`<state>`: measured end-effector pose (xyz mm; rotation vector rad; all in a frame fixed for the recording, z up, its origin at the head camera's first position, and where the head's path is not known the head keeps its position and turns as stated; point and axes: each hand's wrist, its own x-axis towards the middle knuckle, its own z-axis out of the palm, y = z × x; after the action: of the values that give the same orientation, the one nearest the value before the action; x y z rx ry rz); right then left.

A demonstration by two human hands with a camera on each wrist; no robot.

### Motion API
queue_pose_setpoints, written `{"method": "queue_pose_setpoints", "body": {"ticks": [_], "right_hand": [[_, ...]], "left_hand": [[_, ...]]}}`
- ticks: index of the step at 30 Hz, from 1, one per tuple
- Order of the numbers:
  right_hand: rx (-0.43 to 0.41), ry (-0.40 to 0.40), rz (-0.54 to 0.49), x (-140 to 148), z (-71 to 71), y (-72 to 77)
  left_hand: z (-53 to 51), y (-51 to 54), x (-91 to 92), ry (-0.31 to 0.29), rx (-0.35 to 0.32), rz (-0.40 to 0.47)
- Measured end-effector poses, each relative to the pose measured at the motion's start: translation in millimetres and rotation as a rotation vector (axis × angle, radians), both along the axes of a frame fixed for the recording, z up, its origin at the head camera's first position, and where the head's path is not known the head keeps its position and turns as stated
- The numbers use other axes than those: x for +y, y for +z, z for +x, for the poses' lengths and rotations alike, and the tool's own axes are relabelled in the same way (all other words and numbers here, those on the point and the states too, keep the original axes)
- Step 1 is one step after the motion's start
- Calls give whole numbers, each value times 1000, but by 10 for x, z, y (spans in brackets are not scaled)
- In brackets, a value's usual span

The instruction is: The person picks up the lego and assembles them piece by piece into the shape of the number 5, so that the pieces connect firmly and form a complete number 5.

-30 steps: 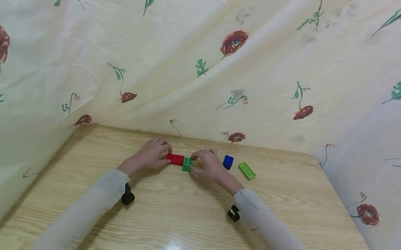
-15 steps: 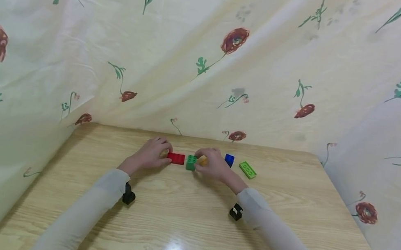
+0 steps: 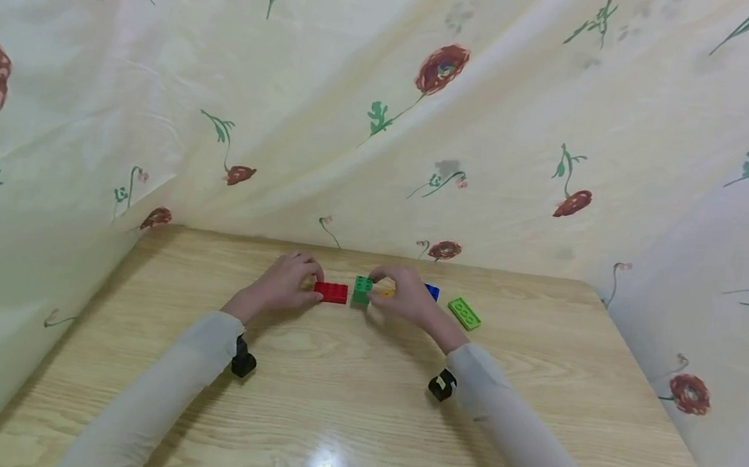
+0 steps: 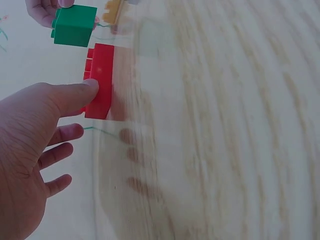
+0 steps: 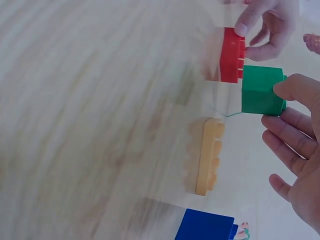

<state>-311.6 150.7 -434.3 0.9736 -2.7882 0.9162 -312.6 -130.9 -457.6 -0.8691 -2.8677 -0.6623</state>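
The work looks early on: all 5 pieces are separate, with no 2 joined. The left hand (image 3: 286, 281) pinches the red brick (image 3: 333, 293) at its left end between thumb and finger, the other fingers loose; the brick rests on the tabletop (image 3: 299, 410) at the far side. The right hand (image 3: 405, 296) grips the green brick (image 3: 361, 290) with thumb and fingertips, just right of the red brick and apart from it in the head view; its reflection lies away from it, so it appears lifted. What is left, as a judgement: the green brick has yet to be set down or fitted anywhere, and 3 pieces lie unheld. The yellow brick (image 5: 209, 157) is right of the green brick, then the blue brick (image 5: 205, 225), then the lime piece (image 3: 464, 314) farthest right
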Motion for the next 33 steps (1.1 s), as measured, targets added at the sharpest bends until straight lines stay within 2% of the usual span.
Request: {"method": "queue_pose_setpoints", "body": {"ticks": [9,17,33], "right_hand": [[-68,-15,-47,1,-23,27],[-46,-15,-68,-21,-36,3],[-97,-25,-84,-92,2,9]], "left_hand": [[-35,13,10,15,-52,33],[-56,65,34,25,-95,11],[-53,36,4,44,-115,27]]}}
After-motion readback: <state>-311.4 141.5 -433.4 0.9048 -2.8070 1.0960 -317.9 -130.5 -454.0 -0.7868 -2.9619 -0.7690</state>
